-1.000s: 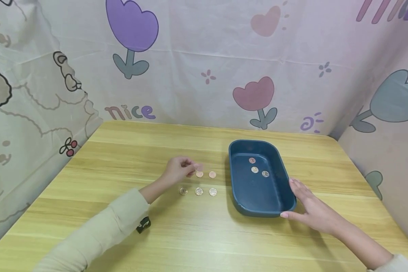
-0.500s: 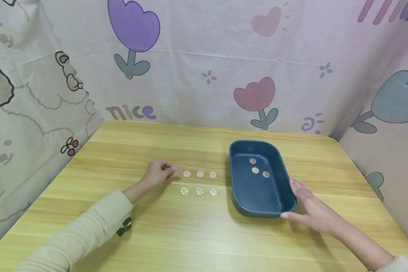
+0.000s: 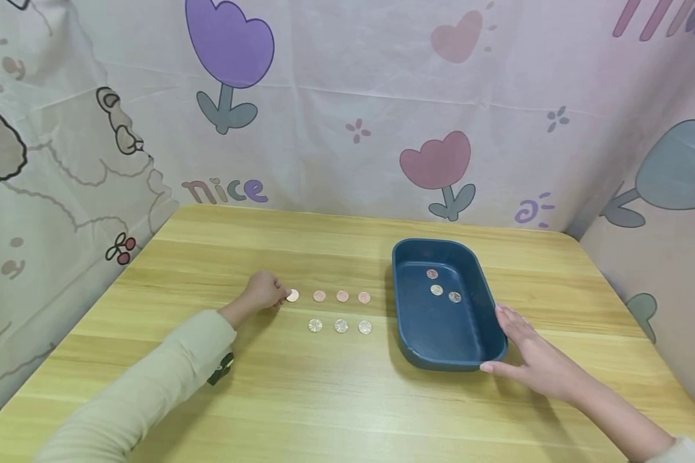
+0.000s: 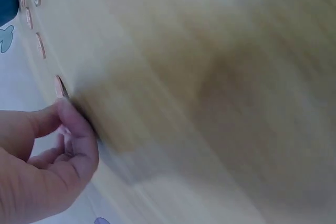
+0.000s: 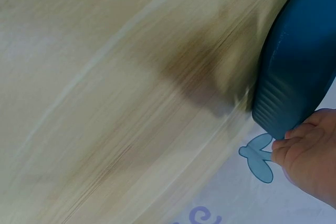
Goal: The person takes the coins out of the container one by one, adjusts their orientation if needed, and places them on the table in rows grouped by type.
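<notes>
One copper-coloured coin (image 3: 292,296) sits at the left end of the far row on the table. Its edge is pinched between thumb and fingertip of the left hand (image 3: 262,290), the other fingers curled in behind. Whether the coin lies wholly flat cannot be confirmed; the left wrist view shows it too obliquely.

To its right, three matching coins (image 3: 342,296) continue the row, well lined up. The gap beside the pinched coin appears slightly wider than the others; a small slide rightward would, in this judgement, even the spacing. Advised handling: let the coin settle flat before the grip loosens, lift the fingertips straight up, and avoid dragging the knuckles across the neighbours.

Nearer the person, three paler coins (image 3: 341,326) form a second row, a usable guide for spacing.

Further right stands the blue tray (image 3: 440,365), with three loose coins (image 3: 437,290) on its floor. The right hand (image 3: 535,360) is spread against its outside, fingers along the right wall, thumb at the near corner. Light contact appears sufficient; pushing could carry the tray toward the rows.

Beneath everything is a wood-grain table (image 3: 336,405), backed by a printed cloth (image 3: 324,77).
</notes>
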### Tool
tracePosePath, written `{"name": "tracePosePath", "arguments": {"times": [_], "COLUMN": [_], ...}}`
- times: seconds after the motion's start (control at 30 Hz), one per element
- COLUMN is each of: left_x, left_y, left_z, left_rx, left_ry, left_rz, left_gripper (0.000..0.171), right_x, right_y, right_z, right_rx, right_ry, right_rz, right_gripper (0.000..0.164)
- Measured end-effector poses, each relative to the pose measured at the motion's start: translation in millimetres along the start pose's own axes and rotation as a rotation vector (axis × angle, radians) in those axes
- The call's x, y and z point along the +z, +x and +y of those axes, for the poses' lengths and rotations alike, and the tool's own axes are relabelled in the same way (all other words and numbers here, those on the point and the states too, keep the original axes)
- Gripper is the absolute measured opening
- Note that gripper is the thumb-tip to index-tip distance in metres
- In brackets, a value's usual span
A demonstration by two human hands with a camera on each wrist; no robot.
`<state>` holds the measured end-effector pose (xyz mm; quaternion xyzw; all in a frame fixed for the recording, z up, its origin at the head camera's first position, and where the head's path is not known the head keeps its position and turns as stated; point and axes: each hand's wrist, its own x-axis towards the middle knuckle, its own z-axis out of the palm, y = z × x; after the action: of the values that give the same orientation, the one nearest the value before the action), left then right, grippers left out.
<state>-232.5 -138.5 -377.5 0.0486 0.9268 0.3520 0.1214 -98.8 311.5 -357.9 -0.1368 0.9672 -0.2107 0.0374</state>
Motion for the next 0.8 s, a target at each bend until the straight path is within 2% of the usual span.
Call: {"name": "tracePosePath", "arguments": {"times": [0.17,0.33,0.43,0.57,0.67,0.8], "left_x": [-0.2,-0.1,-0.3,-0.8,-0.9,0.2], "left_y": [3.1,5.0,5.1,5.0,5.8,7.0], "left_z": [5.3,14.6,22.5,31.2,33.0,33.2], "left_rx": [-0.005,0.013,0.008,-0.055,-0.09,-0.088], "left_ry": [0.092,0.181,0.187,0.198,0.193,0.181], "left_rz": [-0.002,0.052,0.083,0.075,0.068,0.069], "left_gripper": [0.046,0.053,0.051,0.046,0.044,0.045], "right_x": [-0.5,0.3,0.0,-0.6,-0.8,-1.2], "right_y": [-0.1,-0.3,-0.4,-0.2,0.2,0.1], "right_z": [0.4,1.3,0.9,0.3,0.2,0.1], "right_rx": [0.001,-0.003,-0.006,-0.011,-0.013,-0.003], "right_ry": [0.008,0.004,-0.002,0.001,0.005,0.007], "right_rz": [-0.001,0.001,0.011,0.02,0.018,0.006], "right_gripper": [0.101,0.101,0.101,0.1,0.101,0.102]}}
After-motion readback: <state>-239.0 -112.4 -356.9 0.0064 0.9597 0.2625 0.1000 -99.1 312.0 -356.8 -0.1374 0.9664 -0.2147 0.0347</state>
